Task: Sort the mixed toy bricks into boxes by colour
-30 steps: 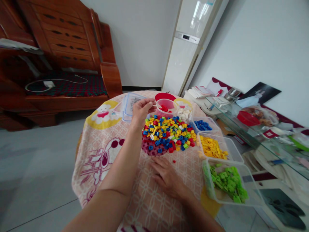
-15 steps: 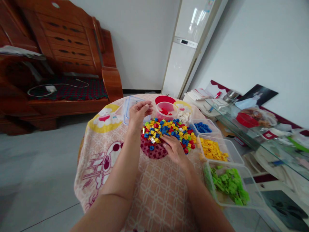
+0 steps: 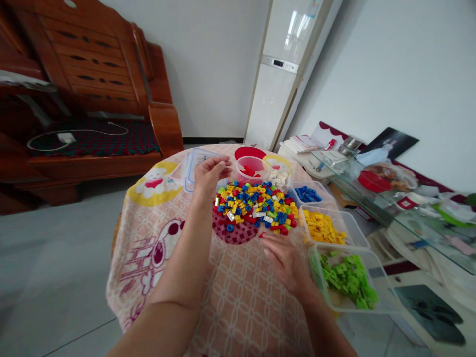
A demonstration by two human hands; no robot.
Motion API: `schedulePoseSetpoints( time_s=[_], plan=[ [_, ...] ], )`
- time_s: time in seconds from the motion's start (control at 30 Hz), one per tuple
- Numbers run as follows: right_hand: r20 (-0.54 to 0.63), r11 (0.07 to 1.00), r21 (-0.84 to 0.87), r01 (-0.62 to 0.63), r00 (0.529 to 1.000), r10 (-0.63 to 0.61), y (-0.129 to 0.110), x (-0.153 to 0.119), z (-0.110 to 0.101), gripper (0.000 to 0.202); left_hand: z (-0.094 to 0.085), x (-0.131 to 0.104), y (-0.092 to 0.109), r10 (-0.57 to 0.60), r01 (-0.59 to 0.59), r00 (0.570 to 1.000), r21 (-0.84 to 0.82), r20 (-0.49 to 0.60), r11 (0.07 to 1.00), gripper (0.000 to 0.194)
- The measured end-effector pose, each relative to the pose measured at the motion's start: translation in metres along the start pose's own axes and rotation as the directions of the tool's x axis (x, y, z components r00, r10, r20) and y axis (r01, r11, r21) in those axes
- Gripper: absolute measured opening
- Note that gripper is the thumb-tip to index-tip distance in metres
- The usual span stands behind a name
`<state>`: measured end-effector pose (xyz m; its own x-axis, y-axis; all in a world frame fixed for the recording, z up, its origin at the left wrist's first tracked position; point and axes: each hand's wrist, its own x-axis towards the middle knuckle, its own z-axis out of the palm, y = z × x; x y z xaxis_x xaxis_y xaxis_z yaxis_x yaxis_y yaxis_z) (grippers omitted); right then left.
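My left hand point(image 3: 212, 173) hovers over the far side of the table, left of the round tub point(image 3: 252, 173) of red bricks; its fingers are curled together and hide whatever they may hold. My right hand point(image 3: 285, 255) is low in front of the mixed brick pile point(image 3: 256, 201), with a small red brick point(image 3: 262, 234) at its fingertips and the thumb a little lower. The pile mixes yellow, blue, red, green and white bricks. White bricks point(image 3: 278, 178) lie behind it. Boxes of blue bricks point(image 3: 308, 194), yellow bricks point(image 3: 323, 227) and green bricks point(image 3: 349, 280) stand to the right.
Clear lids point(image 3: 191, 171) lie on the patterned tablecloth point(image 3: 238, 292) behind my left hand. A red round dish point(image 3: 250, 151) is at the far edge. On the right stands a glass-topped stand point(image 3: 416, 225) with bags and papers. A wooden bench point(image 3: 100, 84) is at the left.
My right hand has drawn back from the pile towards me, and a red brick now shows at its fingertips. My left hand keeps nearly the same place. The view has shifted slightly.
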<state>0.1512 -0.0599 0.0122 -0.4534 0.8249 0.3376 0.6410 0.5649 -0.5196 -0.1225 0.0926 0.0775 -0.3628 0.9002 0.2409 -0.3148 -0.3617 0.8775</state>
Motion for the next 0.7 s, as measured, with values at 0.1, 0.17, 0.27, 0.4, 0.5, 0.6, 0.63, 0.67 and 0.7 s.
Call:
schedulePoseSetpoints(
  time_s=[0.1,0.17,0.27,0.4,0.5,0.6,0.63,0.67,0.7],
  plan=[
    [0.074,0.999,-0.038,-0.020,0.997,0.023,-0.003,-0.042,0.007,0.037,0.000,0.000,0.000,-0.007,0.007,1.000,0.009,0.002,1.000,0.035],
    [0.093,0.995,-0.090,-0.036,0.995,0.044,0.003,-0.058,0.016,0.038,0.001,-0.001,0.000,-0.004,0.004,1.000,0.012,0.007,1.000,0.033],
    [0.042,0.985,-0.154,-0.073,0.996,0.081,0.019,-0.059,0.027,0.040,0.003,-0.002,-0.001,0.001,-0.002,1.000,0.017,0.013,1.000,0.032],
    [-0.044,0.982,-0.149,-0.116,0.993,0.110,0.033,-0.030,0.030,0.038,0.004,-0.003,0.000,-0.009,0.008,1.000,0.019,0.017,1.000,0.032],
    [-0.093,0.970,-0.158,-0.186,0.981,0.173,0.036,-0.005,0.023,0.035,0.003,-0.002,0.001,-0.015,0.015,1.000,0.017,0.012,1.000,0.032],
    [-0.141,0.952,-0.179,-0.247,0.964,0.223,0.038,0.014,0.017,0.030,0.001,-0.001,0.001,-0.015,0.015,1.000,0.009,-0.001,1.000,0.032],
    [-0.158,0.950,-0.174,-0.259,0.960,0.232,0.039,0.020,0.015,0.029,0.000,-0.001,0.001,-0.015,0.015,1.000,0.006,-0.004,1.000,0.032],
    [-0.176,0.949,-0.163,-0.268,0.955,0.239,0.041,0.026,0.014,0.028,0.000,0.000,0.000,-0.017,0.017,1.000,0.005,-0.006,1.000,0.032],
    [-0.198,0.951,-0.146,-0.273,0.950,0.243,0.043,0.032,0.013,0.027,-0.001,0.000,0.000,-0.019,0.019,1.000,0.005,-0.008,1.000,0.033]
  ],
)
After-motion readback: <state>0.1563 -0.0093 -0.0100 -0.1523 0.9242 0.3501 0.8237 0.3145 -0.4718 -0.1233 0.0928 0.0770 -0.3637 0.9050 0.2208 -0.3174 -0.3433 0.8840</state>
